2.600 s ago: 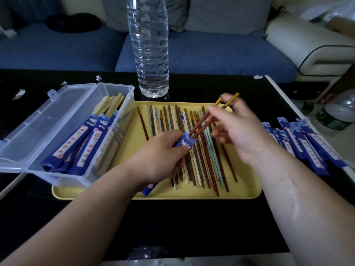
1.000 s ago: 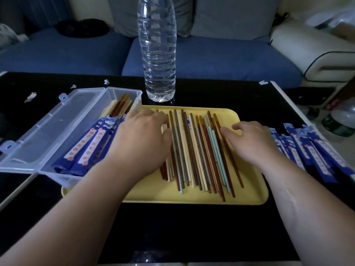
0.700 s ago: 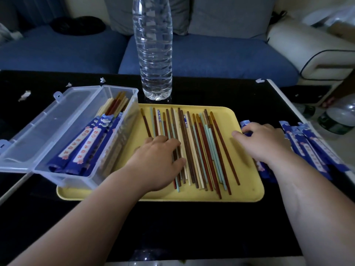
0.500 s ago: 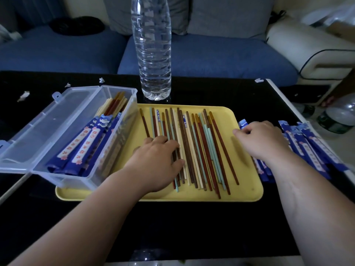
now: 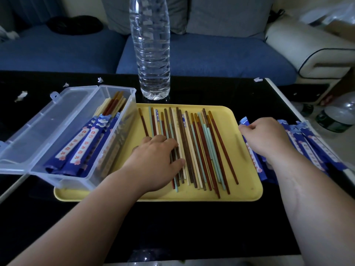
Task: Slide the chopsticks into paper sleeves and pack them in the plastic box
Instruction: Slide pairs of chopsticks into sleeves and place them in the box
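Observation:
Several loose chopsticks (image 5: 201, 146) in brown, red, teal and cream lie side by side on a yellow tray (image 5: 247, 181). My left hand (image 5: 153, 162) rests on their left part, fingers laid over the sticks. My right hand (image 5: 267, 139) is just off the tray's right edge, with its fingers curled on a blue paper sleeve (image 5: 252, 158) at the near side of the pile of sleeves (image 5: 311, 146). The clear plastic box (image 5: 115, 88) stands open on the tray's left end and holds sleeved chopsticks (image 5: 80, 146), their tops sticking out.
A tall water bottle (image 5: 151, 54) stands just behind the tray. The box lid (image 5: 48, 127) hangs open to the left. Paper scraps (image 5: 21, 96) lie on the black table. A blue sofa is behind, and bottles (image 5: 338, 116) sit on the floor at right.
The sleeved pair went into the box. My left hand came back onto the loose chopsticks. My right hand moved off the tray to the sleeve pile and took hold of a sleeve.

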